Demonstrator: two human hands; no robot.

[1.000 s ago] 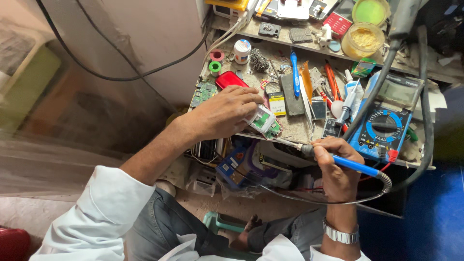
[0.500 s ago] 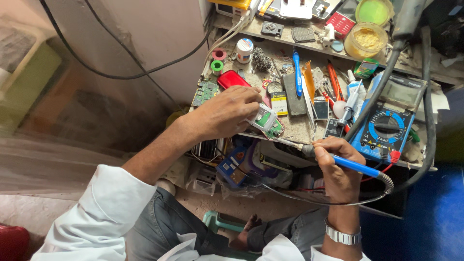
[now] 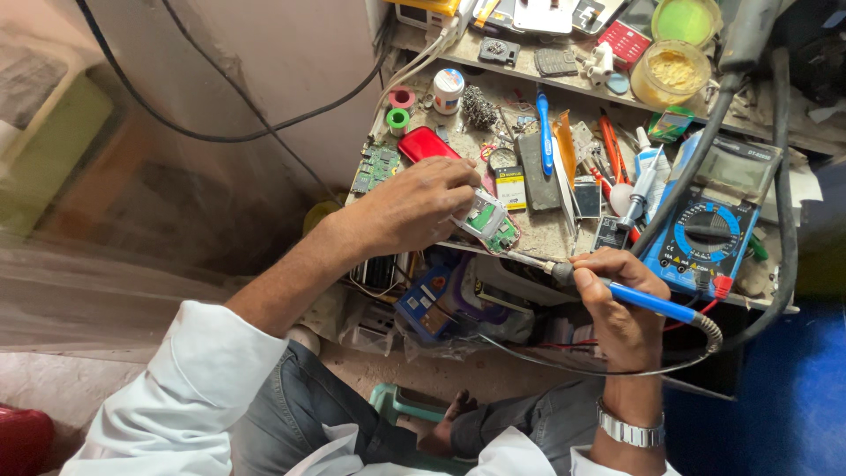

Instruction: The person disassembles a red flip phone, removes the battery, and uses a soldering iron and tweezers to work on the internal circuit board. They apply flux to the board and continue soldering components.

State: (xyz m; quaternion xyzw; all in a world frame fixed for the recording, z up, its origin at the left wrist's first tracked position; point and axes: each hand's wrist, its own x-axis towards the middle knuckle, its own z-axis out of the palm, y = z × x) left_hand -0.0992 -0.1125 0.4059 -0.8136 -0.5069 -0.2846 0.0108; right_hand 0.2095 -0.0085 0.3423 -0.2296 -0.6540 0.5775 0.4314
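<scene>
Little has shifted since 1 second ago: left hand (image 3: 414, 207) pins the small circuit board (image 3: 490, 221) at the surface's front edge, right hand (image 3: 621, 304) grasps the blue-handled soldering iron (image 3: 617, 289), tip nearly touching—soldering underway, needing steady contact.

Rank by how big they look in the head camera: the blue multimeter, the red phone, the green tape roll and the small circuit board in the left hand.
1. Blue multimeter
2. Red phone
3. Circuit board, partly hidden by the left hand, so unsure against the phone
4. Green tape roll
</scene>
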